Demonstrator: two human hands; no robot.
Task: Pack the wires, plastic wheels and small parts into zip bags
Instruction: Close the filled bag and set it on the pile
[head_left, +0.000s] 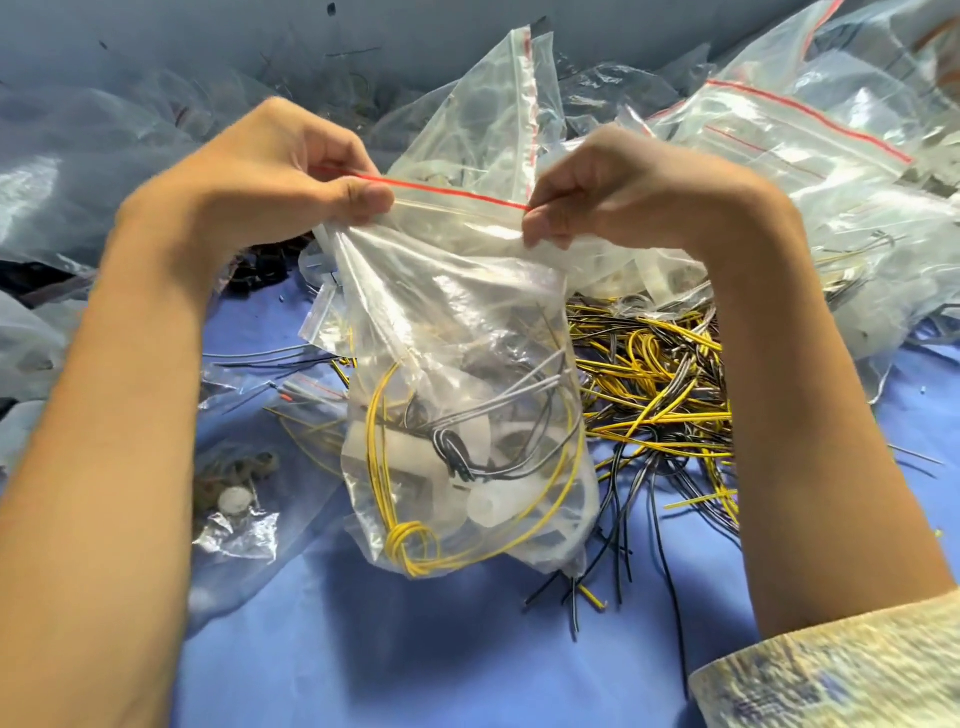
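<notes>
A clear zip bag (457, 312) with a red strip along its top hangs in the middle of the view, above the blue cloth. Inside it lie a yellow wire loop (410, 545), grey and black wires (467, 447) and white plastic wheels (488, 506). My left hand (291, 171) pinches the bag's top left corner. My right hand (597, 192) pinches the top right corner. The zip strip is stretched taut between both hands.
A loose heap of yellow, black and grey wires (654, 384) lies on the blue cloth (415, 649) to the right. More zip bags (810, 150) pile up behind. A small bag of parts (234, 499) lies at left.
</notes>
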